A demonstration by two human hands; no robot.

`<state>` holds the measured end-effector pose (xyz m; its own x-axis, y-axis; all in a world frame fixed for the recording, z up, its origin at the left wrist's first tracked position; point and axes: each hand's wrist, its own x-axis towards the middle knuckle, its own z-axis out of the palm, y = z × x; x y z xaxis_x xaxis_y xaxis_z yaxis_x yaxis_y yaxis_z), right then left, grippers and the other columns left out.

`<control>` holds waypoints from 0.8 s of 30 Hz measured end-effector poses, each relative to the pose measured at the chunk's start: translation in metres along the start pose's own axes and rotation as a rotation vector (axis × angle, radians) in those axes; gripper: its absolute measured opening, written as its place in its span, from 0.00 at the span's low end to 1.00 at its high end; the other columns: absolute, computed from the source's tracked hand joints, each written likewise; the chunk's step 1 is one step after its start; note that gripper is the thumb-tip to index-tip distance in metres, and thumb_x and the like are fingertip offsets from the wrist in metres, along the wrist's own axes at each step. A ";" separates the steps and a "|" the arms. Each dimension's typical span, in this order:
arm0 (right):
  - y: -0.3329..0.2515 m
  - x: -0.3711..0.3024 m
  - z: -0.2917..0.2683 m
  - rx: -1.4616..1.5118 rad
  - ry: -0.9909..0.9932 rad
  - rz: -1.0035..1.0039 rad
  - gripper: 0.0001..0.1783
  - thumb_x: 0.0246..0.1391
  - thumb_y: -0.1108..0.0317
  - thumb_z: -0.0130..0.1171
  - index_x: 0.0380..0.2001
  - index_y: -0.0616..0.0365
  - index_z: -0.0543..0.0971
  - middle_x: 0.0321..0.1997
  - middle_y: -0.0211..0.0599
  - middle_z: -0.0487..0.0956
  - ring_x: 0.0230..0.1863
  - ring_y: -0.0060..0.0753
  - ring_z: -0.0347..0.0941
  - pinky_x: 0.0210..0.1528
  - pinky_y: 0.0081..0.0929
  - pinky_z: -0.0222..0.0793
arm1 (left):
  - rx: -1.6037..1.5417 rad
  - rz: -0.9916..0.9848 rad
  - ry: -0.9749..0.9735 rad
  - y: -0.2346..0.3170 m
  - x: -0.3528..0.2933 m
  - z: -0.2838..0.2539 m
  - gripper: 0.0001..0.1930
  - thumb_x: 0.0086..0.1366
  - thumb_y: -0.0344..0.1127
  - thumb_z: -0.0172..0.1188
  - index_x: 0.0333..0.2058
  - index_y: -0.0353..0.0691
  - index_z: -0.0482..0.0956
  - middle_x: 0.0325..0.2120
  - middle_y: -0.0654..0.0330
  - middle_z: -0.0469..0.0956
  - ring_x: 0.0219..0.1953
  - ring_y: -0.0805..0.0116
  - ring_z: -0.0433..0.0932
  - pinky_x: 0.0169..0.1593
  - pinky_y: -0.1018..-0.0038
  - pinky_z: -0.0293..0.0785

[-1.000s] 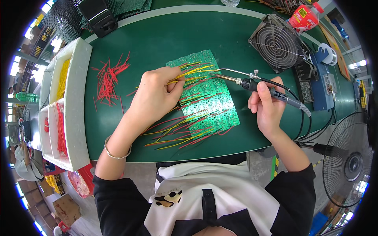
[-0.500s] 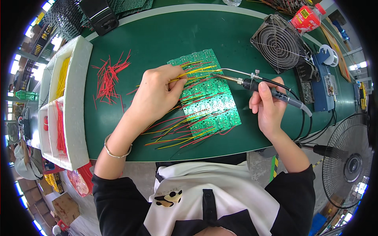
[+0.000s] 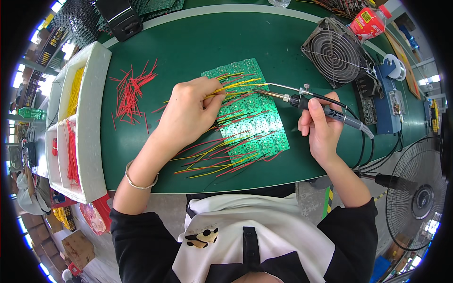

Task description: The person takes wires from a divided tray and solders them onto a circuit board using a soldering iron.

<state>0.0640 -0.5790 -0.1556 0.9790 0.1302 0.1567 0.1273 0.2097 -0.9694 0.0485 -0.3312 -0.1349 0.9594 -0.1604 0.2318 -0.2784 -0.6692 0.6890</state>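
A panel of green circuit boards (image 3: 257, 123) lies on the table in front of me, with red, yellow and black wires running off its left side. My left hand (image 3: 196, 108) is over the panel's left edge, thumb and fingers pinched on yellow wires (image 3: 236, 85) whose far ends reach across the boards. In my right hand (image 3: 323, 125) is a soldering iron (image 3: 325, 109), gripped by its handle from the right. A thin curved metal feed tube is fixed to it. Its tip meets the panel near the yellow wire ends; the exact contact is too small to make out.
Loose red wires (image 3: 134, 94) lie left of the panel. A white foam tray (image 3: 96, 122) holds yellow and red wires at the far left. A square fan (image 3: 332, 54), a blue soldering station (image 3: 389, 101) with a solder spool, and a red-labelled bottle (image 3: 369, 22) stand at the right.
Almost nothing differs. Both hands, the iron and the wires keep nearly the same places.
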 end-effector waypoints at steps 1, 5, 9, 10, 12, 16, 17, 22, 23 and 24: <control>0.000 0.000 0.000 -0.001 0.002 -0.008 0.11 0.53 0.67 0.53 0.27 0.58 0.62 0.14 0.37 0.69 0.10 0.21 0.62 0.13 0.17 0.60 | 0.004 0.003 0.004 0.000 0.000 0.000 0.04 0.54 0.23 0.56 0.27 0.28 0.73 0.18 0.59 0.68 0.17 0.80 0.61 0.20 0.80 0.59; -0.001 -0.001 -0.001 0.010 0.035 -0.046 0.11 0.53 0.67 0.53 0.27 0.58 0.62 0.14 0.37 0.69 0.10 0.20 0.62 0.13 0.17 0.60 | -0.002 0.004 0.009 0.000 -0.001 0.000 0.03 0.54 0.23 0.55 0.27 0.28 0.73 0.18 0.59 0.68 0.17 0.80 0.61 0.19 0.80 0.58; -0.001 -0.001 -0.001 0.022 0.047 -0.055 0.11 0.54 0.67 0.53 0.27 0.58 0.62 0.14 0.37 0.69 0.10 0.20 0.61 0.13 0.18 0.60 | -0.002 0.017 0.011 -0.001 0.000 0.001 0.04 0.53 0.23 0.56 0.27 0.28 0.73 0.17 0.59 0.68 0.17 0.80 0.60 0.19 0.80 0.58; -0.002 -0.001 -0.001 0.025 0.046 -0.063 0.11 0.54 0.67 0.53 0.27 0.58 0.62 0.13 0.36 0.69 0.10 0.20 0.61 0.13 0.17 0.60 | -0.004 0.023 0.016 0.000 0.000 0.001 0.03 0.53 0.23 0.56 0.27 0.28 0.73 0.17 0.59 0.68 0.17 0.80 0.60 0.19 0.80 0.57; -0.004 -0.001 -0.001 0.008 0.087 -0.071 0.10 0.54 0.67 0.52 0.28 0.58 0.62 0.13 0.36 0.68 0.10 0.20 0.61 0.13 0.17 0.59 | -0.002 0.015 0.017 0.002 0.000 0.000 0.03 0.53 0.23 0.56 0.27 0.28 0.73 0.17 0.60 0.68 0.16 0.79 0.59 0.19 0.80 0.56; -0.012 -0.001 -0.018 -0.069 0.230 -0.152 0.09 0.55 0.66 0.50 0.27 0.56 0.64 0.13 0.31 0.66 0.10 0.19 0.58 0.16 0.19 0.57 | 0.034 0.007 0.007 0.004 0.001 -0.002 0.03 0.53 0.24 0.56 0.26 0.29 0.73 0.17 0.60 0.68 0.15 0.77 0.58 0.19 0.78 0.55; -0.016 -0.002 -0.024 -0.085 0.294 -0.177 0.08 0.55 0.66 0.51 0.27 0.57 0.65 0.13 0.31 0.65 0.11 0.18 0.57 0.16 0.18 0.56 | 0.035 0.011 0.009 0.005 0.002 -0.004 0.03 0.53 0.24 0.56 0.26 0.29 0.73 0.17 0.60 0.68 0.15 0.77 0.58 0.19 0.78 0.55; -0.027 -0.007 -0.057 -0.166 0.434 -0.305 0.08 0.54 0.68 0.52 0.27 0.60 0.66 0.13 0.32 0.67 0.11 0.19 0.60 0.14 0.15 0.58 | 0.027 0.036 0.039 0.005 0.003 -0.012 0.04 0.53 0.24 0.57 0.27 0.29 0.74 0.18 0.58 0.70 0.19 0.74 0.66 0.24 0.80 0.63; -0.029 -0.008 -0.060 -0.199 0.433 -0.335 0.08 0.54 0.68 0.52 0.27 0.60 0.66 0.13 0.32 0.67 0.11 0.19 0.60 0.14 0.15 0.58 | 0.071 0.007 0.020 0.008 0.003 -0.017 0.04 0.54 0.25 0.57 0.28 0.30 0.75 0.20 0.58 0.72 0.21 0.75 0.69 0.27 0.81 0.65; -0.029 -0.009 -0.062 -0.232 0.432 -0.362 0.08 0.54 0.68 0.52 0.27 0.60 0.66 0.13 0.32 0.67 0.11 0.19 0.61 0.15 0.15 0.58 | 0.073 0.012 0.018 0.008 0.004 -0.020 0.04 0.54 0.25 0.57 0.28 0.30 0.75 0.20 0.58 0.72 0.21 0.75 0.69 0.27 0.81 0.65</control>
<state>0.0613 -0.6468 -0.1402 0.8367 -0.3254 0.4405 0.4480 -0.0560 -0.8923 0.0493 -0.3226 -0.1141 0.9551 -0.1561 0.2519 -0.2848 -0.7184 0.6346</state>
